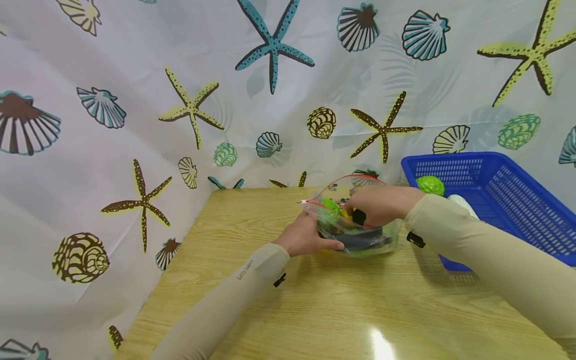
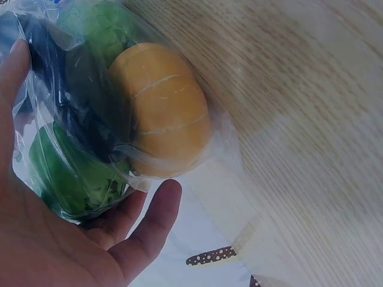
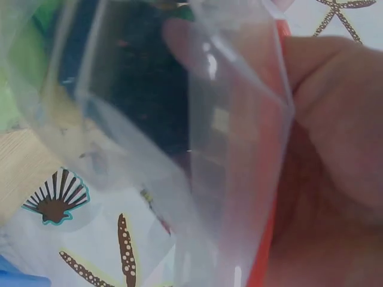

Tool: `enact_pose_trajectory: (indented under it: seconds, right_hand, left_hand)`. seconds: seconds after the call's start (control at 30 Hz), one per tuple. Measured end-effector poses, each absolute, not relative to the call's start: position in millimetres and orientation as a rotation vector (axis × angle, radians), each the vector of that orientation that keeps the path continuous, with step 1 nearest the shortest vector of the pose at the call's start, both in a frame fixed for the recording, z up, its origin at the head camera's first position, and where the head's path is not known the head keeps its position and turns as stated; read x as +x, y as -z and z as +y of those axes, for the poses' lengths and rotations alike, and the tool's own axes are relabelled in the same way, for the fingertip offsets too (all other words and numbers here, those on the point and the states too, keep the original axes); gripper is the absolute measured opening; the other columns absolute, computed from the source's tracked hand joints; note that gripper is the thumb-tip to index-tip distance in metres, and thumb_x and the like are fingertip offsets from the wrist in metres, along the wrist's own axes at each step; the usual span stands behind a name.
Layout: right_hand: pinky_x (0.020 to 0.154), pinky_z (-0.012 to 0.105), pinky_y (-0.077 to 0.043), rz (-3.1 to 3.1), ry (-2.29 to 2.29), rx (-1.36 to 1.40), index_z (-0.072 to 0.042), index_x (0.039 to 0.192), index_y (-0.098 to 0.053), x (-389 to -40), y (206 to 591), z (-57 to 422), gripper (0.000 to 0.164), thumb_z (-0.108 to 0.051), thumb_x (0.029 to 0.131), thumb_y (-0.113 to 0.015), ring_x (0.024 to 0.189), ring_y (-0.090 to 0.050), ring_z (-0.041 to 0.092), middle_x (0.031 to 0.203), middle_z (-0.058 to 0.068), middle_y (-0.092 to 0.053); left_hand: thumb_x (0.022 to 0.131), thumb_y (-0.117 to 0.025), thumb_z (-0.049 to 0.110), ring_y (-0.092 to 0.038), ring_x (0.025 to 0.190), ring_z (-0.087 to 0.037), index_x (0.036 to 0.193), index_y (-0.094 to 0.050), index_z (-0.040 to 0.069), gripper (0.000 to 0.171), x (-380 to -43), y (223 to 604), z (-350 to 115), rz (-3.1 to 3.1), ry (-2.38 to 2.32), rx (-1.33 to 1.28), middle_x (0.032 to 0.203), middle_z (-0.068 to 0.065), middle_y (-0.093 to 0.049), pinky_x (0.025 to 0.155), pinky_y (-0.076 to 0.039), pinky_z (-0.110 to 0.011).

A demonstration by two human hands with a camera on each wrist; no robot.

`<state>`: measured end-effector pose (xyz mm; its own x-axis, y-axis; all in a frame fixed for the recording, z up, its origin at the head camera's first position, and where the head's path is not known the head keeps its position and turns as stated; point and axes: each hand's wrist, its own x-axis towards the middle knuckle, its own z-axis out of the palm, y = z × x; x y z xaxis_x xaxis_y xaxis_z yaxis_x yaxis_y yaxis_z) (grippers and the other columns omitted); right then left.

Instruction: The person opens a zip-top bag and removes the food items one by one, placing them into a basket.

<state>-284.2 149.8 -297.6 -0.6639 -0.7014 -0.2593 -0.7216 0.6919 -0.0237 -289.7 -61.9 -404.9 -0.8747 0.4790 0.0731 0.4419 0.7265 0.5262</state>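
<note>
A clear zip bag (image 1: 391, 245) with a red seal stands open on the table, bulging with toy vegetables. My left hand (image 1: 310, 237) grips its left side, thumb across the front and the other fingers around the far side. Through the plastic show a long dark eggplant (image 1: 355, 241), an orange pumpkin-like piece (image 2: 164, 110) and a green vegetable (image 2: 75, 173). My right hand (image 1: 375, 204) reaches through the bag's mouth and holds a dark piece (image 3: 137, 78), thumb against its edge; the plastic hides part of this grasp.
A blue plastic basket (image 1: 486, 200) stands at the right, near the right forearm. Inside it lie a green vegetable (image 1: 430, 185) and a white one (image 1: 462, 204). A curtain (image 1: 288, 125) with shells and starfish hangs behind the wooden table (image 1: 315, 310).
</note>
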Motion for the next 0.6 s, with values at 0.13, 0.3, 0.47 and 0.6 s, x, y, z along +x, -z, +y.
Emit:
enact_pose_trajectory:
  seconds: [0.13,0.3,0.47,0.6]
  right_hand:
    - [0.074,0.039,-0.052,2.767,-0.031,-1.229,-0.014,0.116,-0.065,-278.2,293.9,157.0,0.039,-0.013,0.078,-0.076,0.092,-0.054,0.02,0.114,0.009,-0.055]
    - [0.071,0.041,-0.054,2.893,0.077,-1.284,-0.017,0.115,-0.063,-270.7,278.2,167.5,0.037,-0.018,0.081,-0.076,0.087,-0.056,0.02,0.11,0.008,-0.051]
    - [0.07,0.041,-0.053,3.002,0.219,-1.273,-0.018,0.121,-0.06,-259.6,253.5,185.7,0.041,-0.02,0.083,-0.075,0.085,-0.056,0.018,0.109,0.005,-0.051]
    - [0.066,0.038,-0.05,3.087,0.342,-1.242,-0.018,0.121,-0.06,-251.8,240.3,212.3,0.042,-0.019,0.081,-0.076,0.08,-0.052,0.015,0.107,0.002,-0.052]
  left_hand:
    - [0.057,-0.067,0.078,-0.031,0.127,-0.011,0.151,0.007,0.032,0.128,-289.6,405.1,-61.5,2.852,-0.856,0.751,0.152,0.007,-0.02,0.094,-0.045,-0.044]
    - [0.059,-0.069,0.074,-0.034,0.125,-0.01,0.152,0.002,0.028,0.126,-289.6,404.8,-61.0,2.834,-0.884,0.784,0.149,0.005,-0.025,0.093,-0.046,-0.043]
    - [0.058,-0.069,0.074,-0.035,0.124,-0.009,0.152,0.002,0.03,0.125,-292.0,406.0,-60.1,2.837,-0.894,0.801,0.146,0.006,-0.029,0.094,-0.045,-0.043]
    - [0.058,-0.069,0.074,-0.032,0.126,-0.007,0.151,0.006,0.032,0.127,-294.3,406.8,-60.2,2.849,-0.891,0.823,0.147,0.008,-0.029,0.095,-0.044,-0.044]
